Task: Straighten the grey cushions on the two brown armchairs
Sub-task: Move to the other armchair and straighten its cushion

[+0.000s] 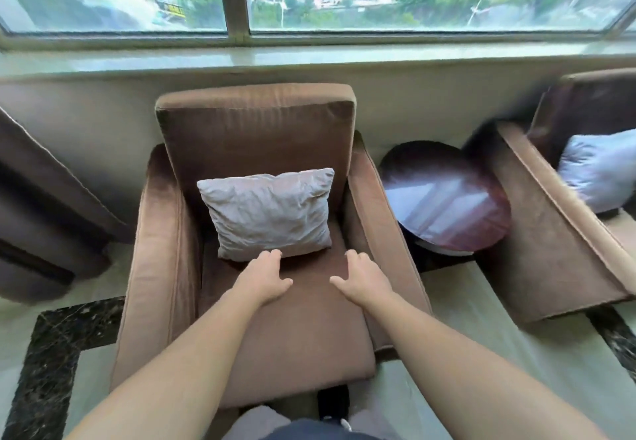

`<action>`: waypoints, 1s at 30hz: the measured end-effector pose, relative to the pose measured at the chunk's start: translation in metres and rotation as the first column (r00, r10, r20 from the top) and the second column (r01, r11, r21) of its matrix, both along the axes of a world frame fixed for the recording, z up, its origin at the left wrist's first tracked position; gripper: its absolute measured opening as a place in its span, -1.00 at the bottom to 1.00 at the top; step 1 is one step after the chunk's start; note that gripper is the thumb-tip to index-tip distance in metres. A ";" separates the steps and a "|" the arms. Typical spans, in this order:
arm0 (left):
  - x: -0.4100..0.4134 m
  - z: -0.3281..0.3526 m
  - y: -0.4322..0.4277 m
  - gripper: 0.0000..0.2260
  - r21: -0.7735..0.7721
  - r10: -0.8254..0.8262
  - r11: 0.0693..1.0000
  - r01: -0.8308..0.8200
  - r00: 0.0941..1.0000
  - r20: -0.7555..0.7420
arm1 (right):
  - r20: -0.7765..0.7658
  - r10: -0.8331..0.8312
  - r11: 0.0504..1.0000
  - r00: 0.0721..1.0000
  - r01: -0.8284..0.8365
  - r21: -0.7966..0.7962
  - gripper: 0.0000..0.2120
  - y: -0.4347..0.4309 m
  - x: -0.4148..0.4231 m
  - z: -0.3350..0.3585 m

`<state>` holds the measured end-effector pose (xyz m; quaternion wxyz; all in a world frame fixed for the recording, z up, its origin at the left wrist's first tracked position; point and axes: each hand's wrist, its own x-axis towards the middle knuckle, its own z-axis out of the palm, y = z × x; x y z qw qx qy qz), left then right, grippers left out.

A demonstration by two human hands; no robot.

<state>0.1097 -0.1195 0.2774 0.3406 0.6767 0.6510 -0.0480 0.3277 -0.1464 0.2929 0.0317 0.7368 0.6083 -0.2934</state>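
Note:
A crumpled grey cushion (268, 212) leans upright against the backrest of the brown armchair (254, 123) straight ahead, a little tilted. My left hand (265, 278) hovers over the seat just below the cushion's lower edge, fingers apart, fingertips close to it. My right hand (361, 278) is beside it over the seat, also spread and holding nothing. A second grey cushion (599, 171) lies slanted in the second brown armchair (557, 233) at the right edge, partly cut off.
A round dark-red side table (447, 198) stands between the two armchairs. Brown curtain fabric (41, 198) hangs at the left. A window sill (309, 57) runs behind the chairs. Pale floor with a dark marble border (48, 353) lies below.

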 end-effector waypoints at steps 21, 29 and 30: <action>0.458 0.056 -0.014 -0.51 0.102 -0.656 0.733 0.673 0.738 -0.159 | -0.070 -0.538 0.825 0.840 0.542 0.158 -0.50 -0.127 0.426 0.028; 0.631 0.077 -0.035 -0.58 0.186 -0.766 0.593 0.784 0.620 -0.169 | -0.104 -0.650 0.735 0.752 0.658 0.166 -0.45 -0.181 0.570 0.041; 0.648 0.078 -0.037 -0.60 0.195 -0.778 0.576 0.794 0.606 -0.169 | -0.111 -0.659 0.725 0.744 0.667 0.169 -0.45 -0.183 0.583 0.043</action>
